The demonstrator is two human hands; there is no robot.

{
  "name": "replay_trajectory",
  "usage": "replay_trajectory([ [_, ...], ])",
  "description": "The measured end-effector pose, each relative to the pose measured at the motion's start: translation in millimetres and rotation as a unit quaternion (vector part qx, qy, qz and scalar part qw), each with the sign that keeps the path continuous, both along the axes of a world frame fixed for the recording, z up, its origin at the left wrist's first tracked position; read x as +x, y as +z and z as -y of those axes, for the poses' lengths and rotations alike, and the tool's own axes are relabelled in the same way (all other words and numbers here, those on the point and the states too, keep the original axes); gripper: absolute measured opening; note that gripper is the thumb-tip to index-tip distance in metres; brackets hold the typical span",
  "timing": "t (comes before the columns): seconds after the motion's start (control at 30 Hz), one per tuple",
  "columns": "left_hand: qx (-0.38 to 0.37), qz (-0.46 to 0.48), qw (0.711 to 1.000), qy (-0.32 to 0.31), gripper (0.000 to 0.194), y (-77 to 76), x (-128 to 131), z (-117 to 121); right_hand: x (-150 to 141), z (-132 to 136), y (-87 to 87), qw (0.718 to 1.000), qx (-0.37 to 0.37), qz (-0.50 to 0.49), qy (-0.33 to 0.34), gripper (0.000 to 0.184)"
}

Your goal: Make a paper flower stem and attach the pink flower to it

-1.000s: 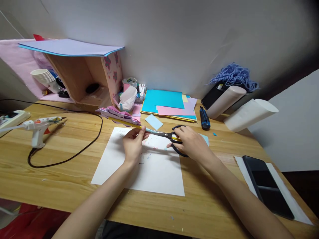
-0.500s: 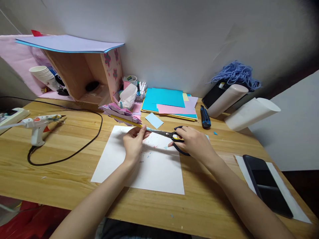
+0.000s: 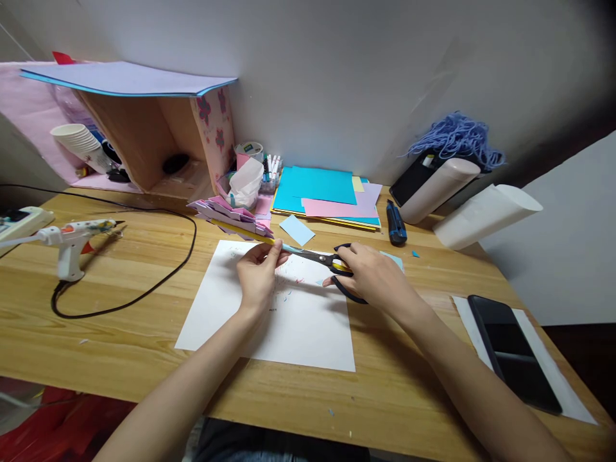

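Observation:
My left hand (image 3: 258, 271) pinches a long, thin yellow strip (image 3: 240, 231) between thumb and fingers. Its light blue end (image 3: 289, 248) pokes out to the right, where it meets the scissor blades. Black-handled scissors (image 3: 321, 258) sit in my right hand (image 3: 373, 273), fingers through the loops, with the tips pointing left. Whether the blades are fully closed I cannot make out. Below both hands lies a white sheet (image 3: 308, 340) scattered with tiny coloured scraps. Layered purple paper pieces (image 3: 228, 215) are just behind the strip; whether they are joined to it is unclear.
A glue gun (image 3: 74, 244) with a looping black cable is at left. Behind stand an open box (image 3: 212, 138) and stacked coloured sheets (image 3: 317, 186). A light blue card (image 3: 297, 230), utility knife (image 3: 396, 222), paper roll (image 3: 486, 218) and black phone (image 3: 514, 353) lie around.
The view has shifted very slightly. Both hands keep almost the same position, with the scissors still at the strip's light blue end.

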State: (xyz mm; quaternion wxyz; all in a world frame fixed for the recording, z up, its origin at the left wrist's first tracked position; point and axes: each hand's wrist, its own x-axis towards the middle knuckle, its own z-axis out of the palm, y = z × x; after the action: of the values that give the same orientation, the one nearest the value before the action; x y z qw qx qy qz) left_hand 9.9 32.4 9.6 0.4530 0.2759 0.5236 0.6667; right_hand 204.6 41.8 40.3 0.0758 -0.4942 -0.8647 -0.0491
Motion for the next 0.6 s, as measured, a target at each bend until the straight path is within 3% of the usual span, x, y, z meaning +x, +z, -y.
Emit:
replay_trajectory([
  [0.6, -0.006, 0.006, 1.000, -0.026, 0.030, -0.7, 1.4, 0.6, 2.1, 0.7, 6.3, 0.999, 0.041, 0.014, -0.009, 0.050],
])
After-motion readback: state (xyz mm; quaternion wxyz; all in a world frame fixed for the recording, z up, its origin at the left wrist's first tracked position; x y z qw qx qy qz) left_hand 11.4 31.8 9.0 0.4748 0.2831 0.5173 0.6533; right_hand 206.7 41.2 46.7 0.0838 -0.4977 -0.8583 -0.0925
